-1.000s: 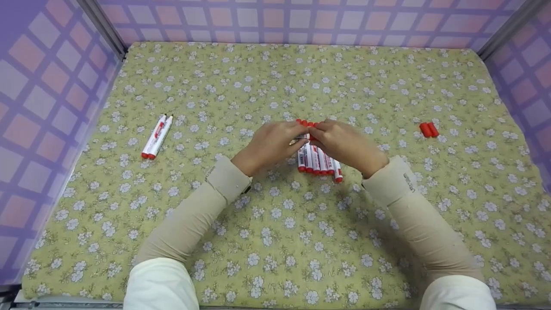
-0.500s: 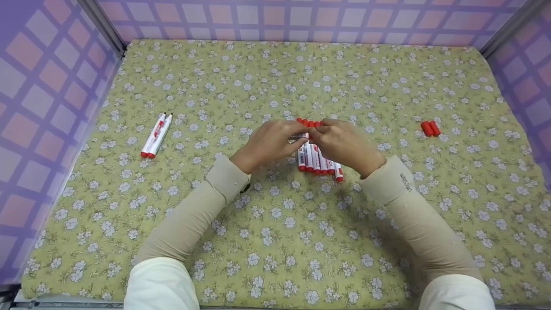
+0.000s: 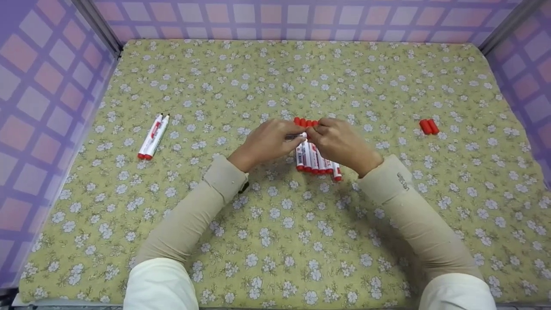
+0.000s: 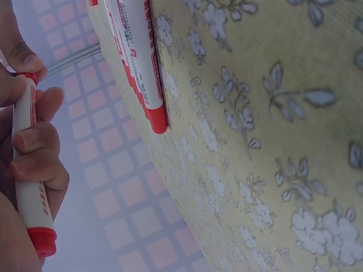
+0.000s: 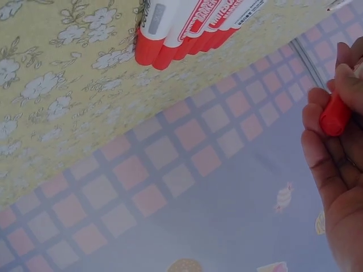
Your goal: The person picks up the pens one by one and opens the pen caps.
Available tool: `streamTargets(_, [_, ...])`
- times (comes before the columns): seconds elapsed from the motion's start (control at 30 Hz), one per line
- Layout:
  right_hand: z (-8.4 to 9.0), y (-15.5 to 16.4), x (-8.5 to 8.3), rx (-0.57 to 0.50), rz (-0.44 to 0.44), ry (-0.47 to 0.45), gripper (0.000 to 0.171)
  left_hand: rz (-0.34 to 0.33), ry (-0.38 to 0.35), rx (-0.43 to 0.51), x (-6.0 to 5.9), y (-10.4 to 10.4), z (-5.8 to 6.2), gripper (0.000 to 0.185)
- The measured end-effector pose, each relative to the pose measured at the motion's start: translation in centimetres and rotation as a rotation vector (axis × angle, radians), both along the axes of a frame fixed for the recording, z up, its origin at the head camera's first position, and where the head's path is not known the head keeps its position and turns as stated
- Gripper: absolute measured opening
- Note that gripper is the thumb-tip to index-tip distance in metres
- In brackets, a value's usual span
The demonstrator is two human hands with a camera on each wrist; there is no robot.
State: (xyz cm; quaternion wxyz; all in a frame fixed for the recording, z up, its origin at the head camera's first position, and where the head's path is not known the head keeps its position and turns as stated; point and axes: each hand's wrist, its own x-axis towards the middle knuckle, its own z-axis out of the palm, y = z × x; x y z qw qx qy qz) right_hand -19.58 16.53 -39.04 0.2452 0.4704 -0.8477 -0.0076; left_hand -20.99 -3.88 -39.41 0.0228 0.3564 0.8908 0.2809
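Both hands meet over a row of capped red-and-white markers (image 3: 313, 157) in mid-table. My left hand (image 3: 272, 140) has its fingers curled round the white barrel of another marker (image 4: 34, 187), its red end downward in the left wrist view. The fingers of my right hand (image 3: 342, 140) pinch the red cap (image 5: 336, 115) at that marker's other end. Cap and barrel meet, or nearly so; how far the cap sits on is hidden by fingers. The held marker is raised off the cloth.
Two uncapped markers (image 3: 154, 137) lie side by side at the left, dark tips pointing away. At the right are two loose red caps (image 3: 429, 126). A flowered cloth (image 3: 275, 241) covers the table, with checked walls (image 3: 275, 19) at the back and sides.
Both hands stay almost in place over the row. The right hand has shifted slightly left, and a bit of white marker now shows between the hands.
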Motion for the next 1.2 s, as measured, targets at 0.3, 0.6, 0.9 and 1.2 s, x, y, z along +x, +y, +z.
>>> streamTargets(0.3, [0.3, 0.0, -0.2, 0.006, -0.009, -0.068, 0.012, 0.003, -0.003, -0.010, -0.1, 0.0, -0.1, 0.031])
streamTargets(0.6, [0.4, 0.0, -0.4, -0.006, -0.014, -0.100, 0.012, -0.013, -0.028, 0.041, -0.5, -0.5, -0.3, 0.027])
streamTargets(0.9, [0.6, 0.3, -0.4, 0.006, -0.043, -0.086, 0.014, 0.045, -0.057, 0.012, -0.4, -1.6, -0.2, 0.034])
streamTargets(1.2, [0.7, 0.2, -0.3, -0.012, -0.033, -0.076, 0.013, 0.093, -0.126, 0.043, -0.4, -3.2, -0.4, 0.035])
